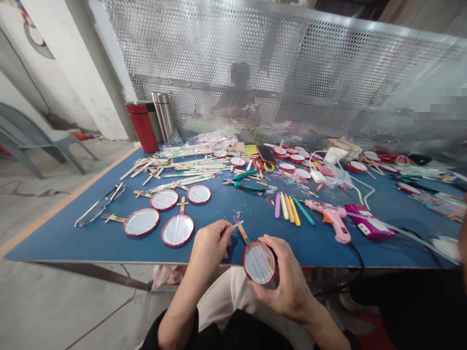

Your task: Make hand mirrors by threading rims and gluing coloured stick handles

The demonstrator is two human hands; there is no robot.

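The right hand grips the red-rimmed disc past the desk's near edge, fingers curled round its rim. Its craft stick slants away up-left, its tip beside the left hand's pinched fingers; any hold there cannot be told.

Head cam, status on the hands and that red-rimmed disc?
Right hand gripping red-rimmed disc at its edge. Left hand at striped craft stick, contact unclear. Pink glue gun farther up, apart from both hands.
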